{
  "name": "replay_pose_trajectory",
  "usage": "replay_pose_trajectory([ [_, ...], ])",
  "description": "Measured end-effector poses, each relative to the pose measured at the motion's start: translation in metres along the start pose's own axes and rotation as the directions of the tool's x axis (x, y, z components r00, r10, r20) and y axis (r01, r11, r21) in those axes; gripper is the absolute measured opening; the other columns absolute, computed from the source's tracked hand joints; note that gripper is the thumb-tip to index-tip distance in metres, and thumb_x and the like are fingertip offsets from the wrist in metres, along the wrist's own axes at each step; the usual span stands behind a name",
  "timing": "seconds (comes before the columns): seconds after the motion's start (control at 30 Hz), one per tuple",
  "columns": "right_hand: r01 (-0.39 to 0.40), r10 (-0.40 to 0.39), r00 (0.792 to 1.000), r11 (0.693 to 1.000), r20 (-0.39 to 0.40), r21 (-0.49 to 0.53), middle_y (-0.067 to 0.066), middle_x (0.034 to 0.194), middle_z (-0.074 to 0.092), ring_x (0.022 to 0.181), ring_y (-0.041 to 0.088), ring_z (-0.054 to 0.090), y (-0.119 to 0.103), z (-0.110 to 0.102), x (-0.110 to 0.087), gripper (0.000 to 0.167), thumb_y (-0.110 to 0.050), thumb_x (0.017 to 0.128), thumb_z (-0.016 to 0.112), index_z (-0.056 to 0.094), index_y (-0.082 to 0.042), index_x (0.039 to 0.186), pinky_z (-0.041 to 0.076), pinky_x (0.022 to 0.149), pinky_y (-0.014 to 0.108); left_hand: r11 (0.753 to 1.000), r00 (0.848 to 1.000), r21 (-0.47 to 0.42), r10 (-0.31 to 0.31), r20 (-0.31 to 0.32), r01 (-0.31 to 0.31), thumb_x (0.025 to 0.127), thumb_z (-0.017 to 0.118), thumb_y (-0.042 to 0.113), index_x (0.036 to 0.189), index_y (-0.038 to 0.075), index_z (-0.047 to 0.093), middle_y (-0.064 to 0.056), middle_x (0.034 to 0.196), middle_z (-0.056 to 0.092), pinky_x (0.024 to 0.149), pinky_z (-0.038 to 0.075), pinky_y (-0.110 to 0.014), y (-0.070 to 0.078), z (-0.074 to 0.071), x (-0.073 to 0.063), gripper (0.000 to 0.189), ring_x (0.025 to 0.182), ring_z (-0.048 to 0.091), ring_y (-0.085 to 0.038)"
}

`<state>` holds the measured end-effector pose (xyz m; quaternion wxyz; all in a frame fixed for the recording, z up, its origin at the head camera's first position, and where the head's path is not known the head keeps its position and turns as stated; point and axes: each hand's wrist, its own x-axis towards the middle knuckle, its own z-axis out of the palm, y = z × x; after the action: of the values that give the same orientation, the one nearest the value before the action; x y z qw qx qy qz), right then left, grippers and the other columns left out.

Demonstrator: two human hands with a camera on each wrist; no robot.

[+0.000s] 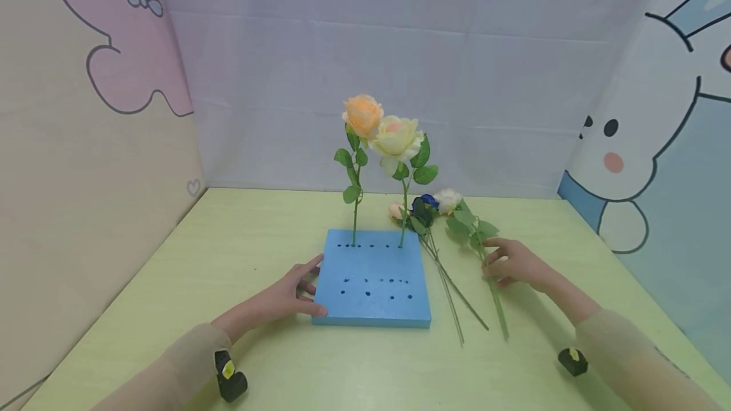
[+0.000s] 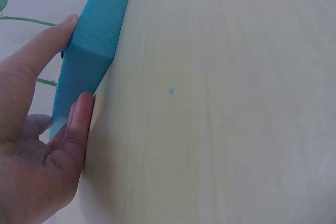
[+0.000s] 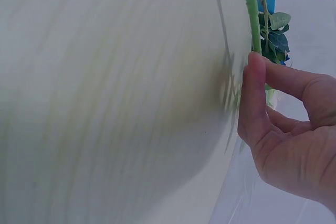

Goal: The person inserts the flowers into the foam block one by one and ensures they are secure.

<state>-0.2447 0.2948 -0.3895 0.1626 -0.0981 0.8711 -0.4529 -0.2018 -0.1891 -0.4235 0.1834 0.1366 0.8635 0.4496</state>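
My left hand (image 1: 285,290) holds the left side of a blue foam block (image 1: 394,306) with rows of small holes. In the left wrist view its thumb (image 2: 65,24) lies at the top edge of the block and the other fingers lie against its side. My right hand (image 1: 516,263) pinches the green stem (image 3: 252,17) of a white rose (image 1: 447,200) between thumb and fingers. An orange rose (image 1: 363,115) and a cream rose (image 1: 396,138) stand upright in the block's back row of holes.
Right of the block, a dark blue rose (image 1: 425,203) and a pale peach rose (image 1: 395,210) lie on the light wooden table (image 1: 365,370), their stems pointing toward me. A pale curtain (image 1: 274,106) hangs behind the table, with cartoon-printed sheets at both sides.
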Motion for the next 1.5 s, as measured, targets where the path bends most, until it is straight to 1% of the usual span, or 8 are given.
replay_pose_trajectory([
  [0.2, -0.009, 0.01, 0.999, 1.0, -0.034, 0.023, 0.031, 0.117, 0.055, 0.082, 0.017, 0.068, -0.003, -0.003, -0.002, 0.075, -0.005, 0.09, 0.065, 0.023, 0.011, 0.15, 0.06, 0.067, 0.037, 1.0, 1.0, -0.005, 0.008, 0.007, -0.008, 0.078, 0.084, 0.034, 0.16, 0.023, 0.013, -0.013, 0.154, 0.031, 0.092, 0.049, -0.032, 0.0, -0.001, -0.001, 0.11, 0.117, 0.052, -0.021],
  [0.5, -0.042, 0.043, 0.997, 0.999, -0.069, 0.009, 0.026, 0.114, 0.054, 0.084, 0.018, 0.068, -0.014, -0.007, -0.001, 0.074, -0.003, 0.092, 0.063, 0.021, 0.01, 0.151, 0.061, 0.067, 0.037, 1.0, 1.0, -0.004, -0.005, 0.003, 0.005, 0.077, 0.085, 0.035, 0.16, 0.023, 0.013, -0.011, 0.152, 0.032, 0.093, 0.048, -0.032, 0.003, -0.001, -0.002, 0.11, 0.119, 0.05, -0.021],
  [0.8, 0.014, -0.011, 0.995, 1.0, -0.104, 0.024, 0.033, 0.121, 0.052, 0.096, 0.026, 0.069, -0.032, -0.013, -0.002, 0.074, -0.004, 0.095, 0.06, 0.017, 0.008, 0.153, 0.061, 0.069, 0.038, 1.0, 1.0, 0.0, -0.002, 0.001, 0.002, 0.077, 0.085, 0.035, 0.16, 0.022, 0.013, -0.011, 0.151, 0.033, 0.094, 0.049, -0.034, 0.004, -0.001, -0.001, 0.11, 0.118, 0.052, -0.021],
  [0.87, 0.034, -0.03, 0.993, 0.999, -0.118, 0.032, 0.033, 0.123, 0.052, 0.096, 0.023, 0.069, -0.036, -0.015, -0.001, 0.075, -0.005, 0.094, 0.061, 0.017, 0.006, 0.154, 0.061, 0.069, 0.038, 1.0, 1.0, -0.001, 0.002, 0.002, -0.002, 0.077, 0.085, 0.035, 0.16, 0.022, 0.013, -0.012, 0.151, 0.033, 0.094, 0.05, -0.033, 0.003, -0.001, -0.001, 0.111, 0.118, 0.052, -0.021],
  [1.03, 0.089, -0.081, 0.985, 0.995, -0.149, 0.048, 0.036, 0.126, 0.05, 0.088, 0.007, 0.067, -0.046, -0.017, -0.001, 0.076, -0.006, 0.095, 0.061, 0.016, 0.003, 0.156, 0.061, 0.07, 0.037, 1.0, 1.0, -0.009, 0.004, 0.007, -0.004, 0.077, 0.085, 0.035, 0.16, 0.023, 0.013, -0.012, 0.151, 0.033, 0.093, 0.05, -0.033, 0.001, -0.001, -0.001, 0.111, 0.117, 0.051, -0.021],
  [1.1, 0.102, -0.092, 0.983, 0.993, -0.159, 0.053, 0.035, 0.126, 0.05, 0.087, 0.004, 0.066, -0.05, -0.017, -0.001, 0.076, -0.007, 0.095, 0.061, 0.016, 0.001, 0.156, 0.061, 0.07, 0.037, 1.0, 1.0, -0.011, 0.004, 0.007, -0.004, 0.077, 0.085, 0.034, 0.16, 0.023, 0.013, -0.012, 0.151, 0.033, 0.093, 0.05, -0.033, 0.002, -0.001, -0.001, 0.111, 0.116, 0.052, -0.021],
  [1.37, 0.151, -0.132, 0.962, 0.986, -0.24, 0.064, 0.029, 0.124, 0.052, 0.084, -0.003, 0.065, -0.068, -0.018, 0.003, 0.074, -0.005, 0.096, 0.06, 0.017, -0.004, 0.157, 0.061, 0.07, 0.036, 1.0, 1.0, -0.014, 0.016, 0.015, -0.016, 0.077, 0.085, 0.035, 0.16, 0.023, 0.013, -0.013, 0.152, 0.032, 0.093, 0.05, -0.033, -0.001, 0.0, 0.001, 0.11, 0.117, 0.052, -0.021],
  [1.5, 0.192, -0.162, 0.946, 0.978, -0.281, 0.083, 0.017, 0.118, 0.056, 0.085, -0.002, 0.066, -0.077, -0.014, 0.006, 0.075, -0.007, 0.096, 0.061, 0.018, -0.008, 0.158, 0.061, 0.07, 0.036, 1.0, 1.0, -0.014, 0.017, 0.012, -0.017, 0.077, 0.085, 0.035, 0.16, 0.023, 0.013, -0.013, 0.151, 0.032, 0.094, 0.051, -0.034, -0.001, 0.0, 0.0, 0.11, 0.116, 0.052, -0.021],
])
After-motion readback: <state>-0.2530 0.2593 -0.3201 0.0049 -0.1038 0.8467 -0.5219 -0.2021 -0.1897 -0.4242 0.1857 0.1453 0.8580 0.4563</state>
